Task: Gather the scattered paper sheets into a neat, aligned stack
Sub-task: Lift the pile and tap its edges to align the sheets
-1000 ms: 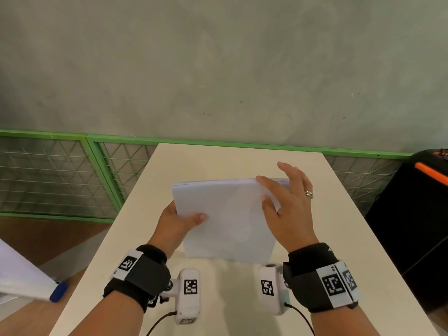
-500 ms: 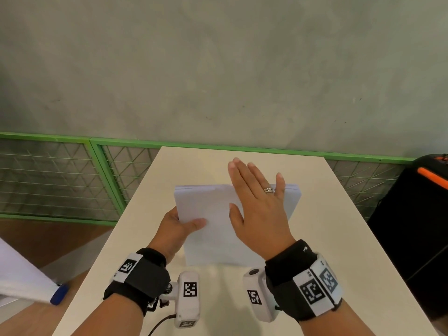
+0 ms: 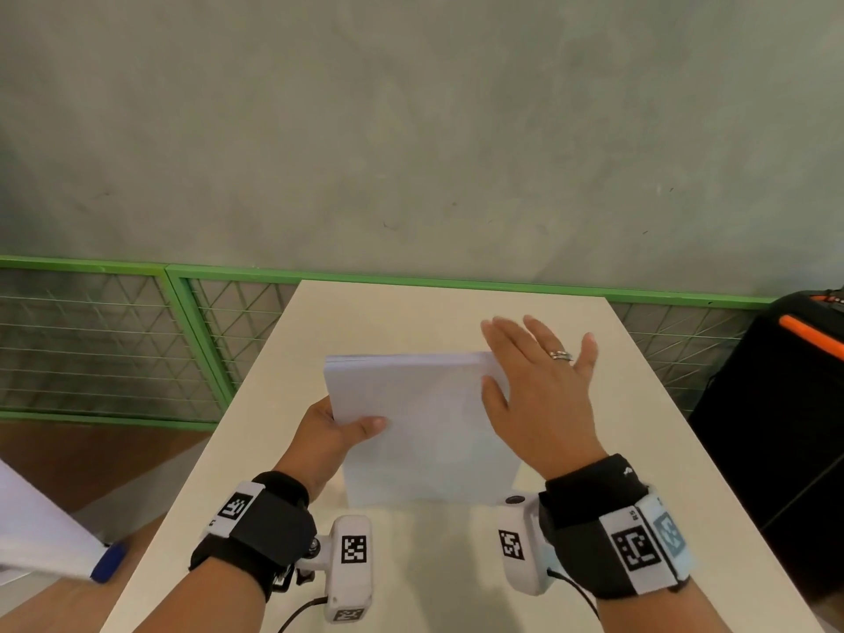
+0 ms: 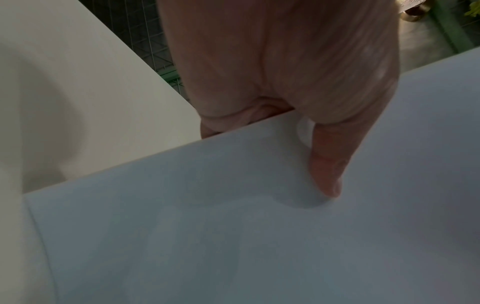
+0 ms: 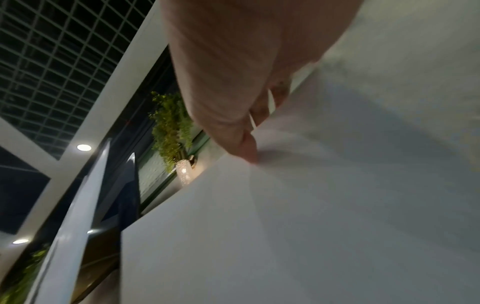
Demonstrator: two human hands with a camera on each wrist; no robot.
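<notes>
Paper stack [image 3: 424, 431]: white, plain, rectangular sheets, edges closely aligned, layered thickness visible along the far edge. Surface smooth and matte. It sits mid-table on the pale, flat table [image 3: 639, 450], with its near edge raised towards the wrists. Left hand [image 3: 335, 431] grips the stack's left edge, thumb on top, fingers curled beneath. Right hand [image 3: 539, 395] lies flat with fingers straight and spread over the stack's far right corner; the right wrist view is blurred, contact uncertain. Green wire-mesh fence [image 3: 114, 340] and grey wall stand beyond.
</notes>
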